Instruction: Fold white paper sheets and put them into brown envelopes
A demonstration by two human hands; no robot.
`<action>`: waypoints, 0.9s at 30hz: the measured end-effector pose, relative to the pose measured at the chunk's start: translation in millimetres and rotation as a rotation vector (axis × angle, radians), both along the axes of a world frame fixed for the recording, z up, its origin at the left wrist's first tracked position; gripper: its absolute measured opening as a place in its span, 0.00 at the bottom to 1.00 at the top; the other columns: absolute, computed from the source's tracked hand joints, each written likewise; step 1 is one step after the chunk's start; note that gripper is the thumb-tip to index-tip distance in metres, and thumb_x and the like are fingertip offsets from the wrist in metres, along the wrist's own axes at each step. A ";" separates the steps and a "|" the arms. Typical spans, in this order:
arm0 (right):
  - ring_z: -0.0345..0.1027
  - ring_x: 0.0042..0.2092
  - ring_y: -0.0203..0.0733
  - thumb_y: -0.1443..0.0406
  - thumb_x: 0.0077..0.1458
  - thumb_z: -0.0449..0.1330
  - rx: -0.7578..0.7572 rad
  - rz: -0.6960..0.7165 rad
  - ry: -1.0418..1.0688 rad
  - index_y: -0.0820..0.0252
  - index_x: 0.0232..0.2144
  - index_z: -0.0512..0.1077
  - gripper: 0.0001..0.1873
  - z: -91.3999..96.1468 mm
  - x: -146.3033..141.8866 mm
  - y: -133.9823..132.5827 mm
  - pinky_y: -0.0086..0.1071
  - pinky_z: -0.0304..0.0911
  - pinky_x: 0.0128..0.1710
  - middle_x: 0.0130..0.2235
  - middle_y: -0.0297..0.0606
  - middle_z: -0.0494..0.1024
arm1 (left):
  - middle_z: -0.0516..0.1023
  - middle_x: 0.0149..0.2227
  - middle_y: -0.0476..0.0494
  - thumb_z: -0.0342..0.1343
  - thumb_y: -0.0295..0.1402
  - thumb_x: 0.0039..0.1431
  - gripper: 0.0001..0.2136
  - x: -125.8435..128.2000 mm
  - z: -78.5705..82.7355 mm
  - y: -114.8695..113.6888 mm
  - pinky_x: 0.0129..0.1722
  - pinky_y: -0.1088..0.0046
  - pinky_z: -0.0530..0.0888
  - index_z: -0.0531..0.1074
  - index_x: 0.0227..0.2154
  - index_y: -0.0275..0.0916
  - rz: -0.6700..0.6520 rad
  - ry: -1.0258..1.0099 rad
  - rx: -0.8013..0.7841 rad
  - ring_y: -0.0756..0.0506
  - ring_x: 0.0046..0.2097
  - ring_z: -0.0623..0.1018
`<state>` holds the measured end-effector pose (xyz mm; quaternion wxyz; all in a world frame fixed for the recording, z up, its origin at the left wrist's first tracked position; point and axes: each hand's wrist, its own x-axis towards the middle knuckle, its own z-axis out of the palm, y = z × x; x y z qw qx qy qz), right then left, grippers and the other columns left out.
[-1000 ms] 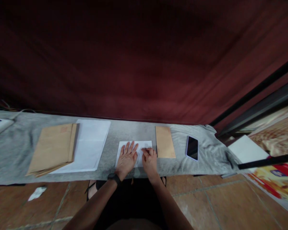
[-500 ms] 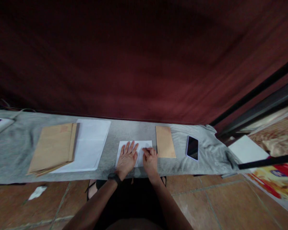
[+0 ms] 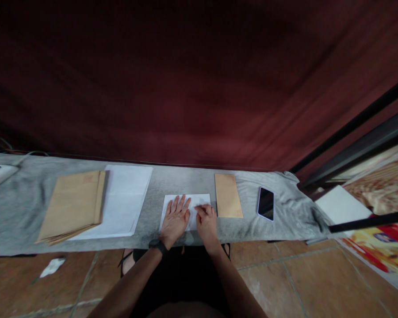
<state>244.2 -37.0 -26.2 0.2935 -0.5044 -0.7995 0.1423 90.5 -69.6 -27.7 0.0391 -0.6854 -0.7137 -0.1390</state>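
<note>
Grey cloth (image 3: pixel 26 207) carries white sheet (image 3: pixel 200 199): left hand (image 3: pixel 175 218) flat on it, fingers spread; right hand (image 3: pixel 206 221) also on sheet, fingers half-curled, grip unclear

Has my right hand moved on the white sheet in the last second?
No. The right hand stays on the white sheet, just left of the small brown envelope.

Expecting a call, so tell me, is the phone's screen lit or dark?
Dark. The phone lies face up on the grey cloth, its screen black with no glow.
</note>
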 end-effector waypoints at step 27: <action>0.65 0.50 0.46 0.74 0.60 0.55 0.010 -0.002 0.020 0.52 0.48 0.78 0.20 2.7 5.1 -4.5 0.40 0.60 0.51 0.47 0.41 0.74 | 0.57 0.71 0.45 0.43 0.34 0.68 0.25 1.0 1.9 0.0 0.70 0.51 0.51 0.60 0.67 0.45 0.008 -0.014 -0.030 0.38 0.72 0.54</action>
